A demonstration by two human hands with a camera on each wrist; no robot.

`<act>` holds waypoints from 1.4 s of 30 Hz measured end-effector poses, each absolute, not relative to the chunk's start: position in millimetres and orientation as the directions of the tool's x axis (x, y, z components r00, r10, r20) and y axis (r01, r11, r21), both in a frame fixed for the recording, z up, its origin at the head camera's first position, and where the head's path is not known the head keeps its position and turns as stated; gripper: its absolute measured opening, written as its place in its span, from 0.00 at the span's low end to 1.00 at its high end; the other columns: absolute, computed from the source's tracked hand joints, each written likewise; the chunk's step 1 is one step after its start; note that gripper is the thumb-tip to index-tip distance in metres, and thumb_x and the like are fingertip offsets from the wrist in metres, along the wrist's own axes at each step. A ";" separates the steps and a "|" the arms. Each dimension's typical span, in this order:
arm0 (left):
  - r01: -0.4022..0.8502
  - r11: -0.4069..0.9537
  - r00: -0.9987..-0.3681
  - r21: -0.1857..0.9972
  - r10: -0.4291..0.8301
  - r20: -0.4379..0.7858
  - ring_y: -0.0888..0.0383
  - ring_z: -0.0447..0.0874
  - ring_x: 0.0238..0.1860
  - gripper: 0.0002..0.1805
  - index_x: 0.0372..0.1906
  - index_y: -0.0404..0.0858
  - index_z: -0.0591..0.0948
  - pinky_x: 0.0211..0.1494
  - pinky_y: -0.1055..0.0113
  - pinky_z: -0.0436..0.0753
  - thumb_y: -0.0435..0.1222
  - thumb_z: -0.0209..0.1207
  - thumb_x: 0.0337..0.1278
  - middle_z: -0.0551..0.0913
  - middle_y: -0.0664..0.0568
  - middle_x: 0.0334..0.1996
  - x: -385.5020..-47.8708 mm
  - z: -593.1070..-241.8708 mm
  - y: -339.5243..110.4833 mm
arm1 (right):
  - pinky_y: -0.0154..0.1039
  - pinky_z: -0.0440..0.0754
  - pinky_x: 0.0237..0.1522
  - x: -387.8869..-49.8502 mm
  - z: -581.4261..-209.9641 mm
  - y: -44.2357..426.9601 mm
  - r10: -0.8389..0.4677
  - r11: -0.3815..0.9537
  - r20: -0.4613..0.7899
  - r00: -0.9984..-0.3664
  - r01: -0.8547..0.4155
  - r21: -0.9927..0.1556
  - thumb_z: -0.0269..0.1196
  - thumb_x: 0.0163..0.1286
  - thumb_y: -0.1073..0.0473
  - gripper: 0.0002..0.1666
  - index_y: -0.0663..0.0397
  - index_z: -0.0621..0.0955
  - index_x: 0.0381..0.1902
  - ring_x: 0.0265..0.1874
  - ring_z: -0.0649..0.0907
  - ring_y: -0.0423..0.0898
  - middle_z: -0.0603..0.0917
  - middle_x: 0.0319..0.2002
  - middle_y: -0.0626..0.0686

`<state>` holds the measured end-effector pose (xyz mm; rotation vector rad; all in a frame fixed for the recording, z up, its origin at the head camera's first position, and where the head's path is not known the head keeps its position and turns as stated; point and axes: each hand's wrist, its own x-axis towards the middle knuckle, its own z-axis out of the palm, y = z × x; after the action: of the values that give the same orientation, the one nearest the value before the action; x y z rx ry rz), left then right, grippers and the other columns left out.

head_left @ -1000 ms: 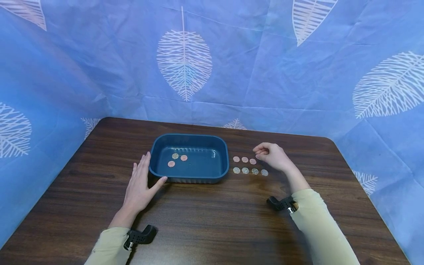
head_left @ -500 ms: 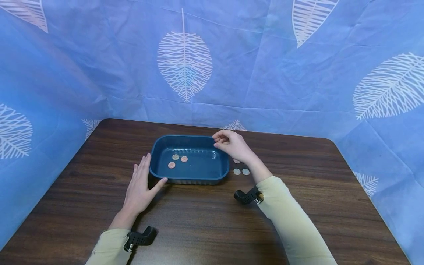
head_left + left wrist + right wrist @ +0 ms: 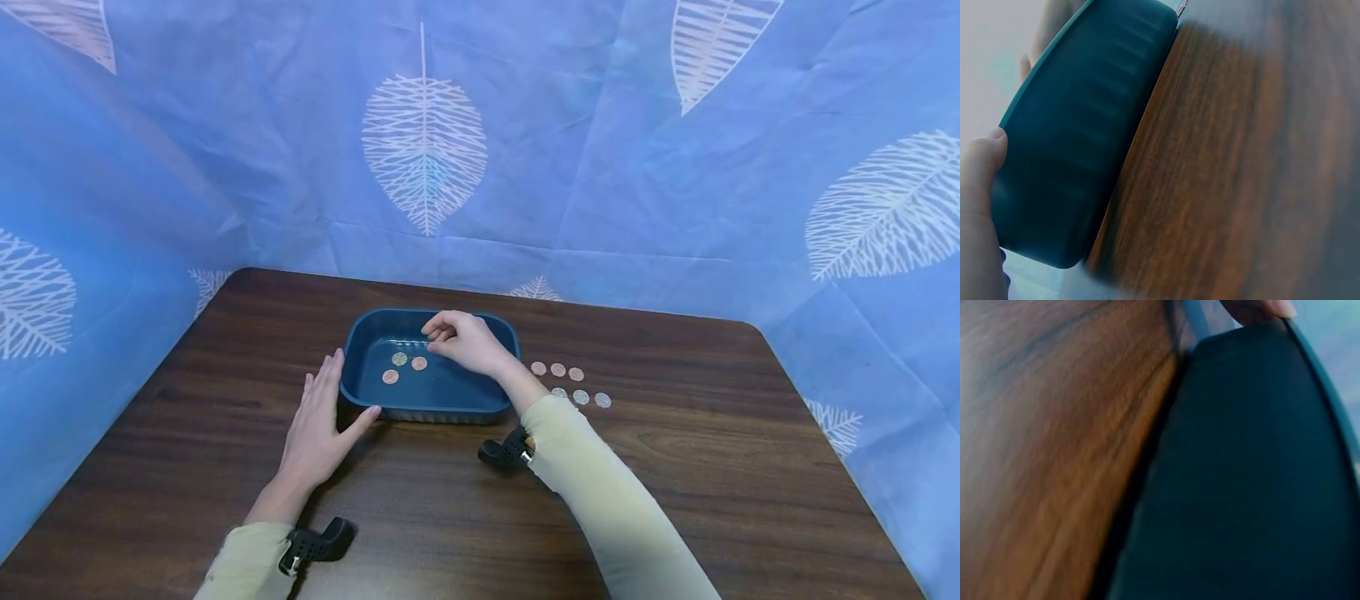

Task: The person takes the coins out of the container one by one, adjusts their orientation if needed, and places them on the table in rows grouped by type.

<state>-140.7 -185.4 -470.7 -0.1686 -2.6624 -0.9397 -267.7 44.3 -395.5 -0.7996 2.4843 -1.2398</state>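
A blue tray (image 3: pixel 427 408) stands on the table with three coins inside, among them a copper one (image 3: pixel 390 377). My left hand (image 3: pixel 318 429) rests against the tray's left end, fingers straight along the side and thumb at the near corner; the thumb (image 3: pixel 979 169) touches the tray wall (image 3: pixel 1079 144) in the left wrist view. Over the inside of the tray, my right hand (image 3: pixel 468 343) holds thumb and fingertips together, pinching what looks like a small coin, mostly hidden. The right wrist view shows the tray's dark outer wall (image 3: pixel 1241 456) close up.
Right of the tray lie two rows of coins: three copper ones, such as this coin (image 3: pixel 557 369), above silver ones, such as this coin (image 3: pixel 581 397). My right forearm partly covers the lower row. Behind the wooden table (image 3: pixel 420 508) hangs a blue leaf-patterned cloth (image 3: pixel 555 167).
My right hand has moved left from beside the coin rows, past the tray's right rim, to above the inside of the tray. My left hand has stayed against the tray.
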 end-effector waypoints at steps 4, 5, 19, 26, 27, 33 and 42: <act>0.215 0.775 -0.945 0.594 0.011 0.328 0.46 0.44 0.74 0.50 0.76 0.42 0.47 0.74 0.50 0.42 0.55 0.59 0.57 0.51 0.44 0.75 -142.2 -468.8 -185.3 | 0.36 0.79 0.40 -270.7 -401.9 31.4 -0.586 0.501 -0.012 -0.810 -0.351 -0.791 0.61 0.67 0.65 0.14 0.61 0.80 0.50 0.38 0.79 0.44 0.81 0.38 0.50; 0.216 0.775 -0.945 0.594 0.012 0.328 0.46 0.44 0.74 0.50 0.76 0.42 0.47 0.74 0.51 0.42 0.55 0.59 0.57 0.51 0.45 0.75 -142.3 -468.4 -185.3 | 0.36 0.79 0.41 -271.1 -403.6 29.1 -0.586 0.509 -0.019 -0.810 -0.350 -0.786 0.61 0.67 0.66 0.14 0.61 0.80 0.51 0.38 0.79 0.44 0.80 0.38 0.50; 0.220 0.776 -0.942 0.591 0.010 0.337 0.45 0.45 0.74 0.50 0.76 0.41 0.48 0.74 0.50 0.43 0.56 0.59 0.58 0.51 0.44 0.74 -141.7 -468.8 -185.6 | 0.36 0.78 0.42 -274.8 -421.7 18.1 -0.581 0.611 -0.117 -0.805 -0.337 -0.717 0.64 0.66 0.61 0.15 0.58 0.80 0.49 0.35 0.78 0.42 0.79 0.38 0.50; 0.220 0.780 -0.941 0.586 0.012 0.338 0.43 0.47 0.73 0.50 0.76 0.41 0.48 0.73 0.47 0.45 0.56 0.58 0.58 0.52 0.42 0.74 -142.0 -469.2 -185.0 | 0.36 0.77 0.43 -274.6 -422.0 17.2 -0.576 0.637 -0.125 -0.808 -0.347 -0.689 0.63 0.66 0.61 0.16 0.59 0.80 0.51 0.37 0.78 0.43 0.78 0.40 0.51; 0.220 0.781 -0.941 0.584 0.012 0.338 0.43 0.47 0.73 0.50 0.76 0.41 0.48 0.73 0.47 0.45 0.56 0.58 0.58 0.52 0.42 0.74 -141.9 -469.0 -185.0 | 0.36 0.77 0.43 -274.8 -422.8 17.0 -0.576 0.639 -0.126 -0.808 -0.350 -0.685 0.63 0.66 0.61 0.16 0.59 0.80 0.51 0.37 0.78 0.43 0.78 0.40 0.51; 0.218 0.785 -0.942 0.580 0.013 0.336 0.43 0.47 0.73 0.50 0.76 0.40 0.47 0.73 0.47 0.45 0.56 0.58 0.58 0.52 0.41 0.74 -141.2 -468.7 -184.8 | 0.36 0.76 0.42 -275.3 -426.5 15.9 -0.585 0.668 -0.125 -0.802 -0.388 -0.635 0.63 0.67 0.60 0.15 0.58 0.81 0.50 0.38 0.77 0.44 0.78 0.40 0.51; 0.209 0.787 -0.946 0.581 0.011 0.325 0.44 0.46 0.74 0.50 0.76 0.41 0.47 0.74 0.51 0.42 0.56 0.58 0.58 0.51 0.43 0.74 -140.1 -470.6 -184.9 | 0.36 0.77 0.39 -272.8 -428.3 15.7 -0.606 0.678 -0.107 -0.788 -0.441 -0.589 0.64 0.66 0.60 0.12 0.57 0.84 0.46 0.36 0.78 0.44 0.80 0.40 0.52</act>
<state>-140.1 -184.9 -470.6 -0.1689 -2.6731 -0.9200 -272.8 15.7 -428.3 -0.8322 2.5987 -0.8000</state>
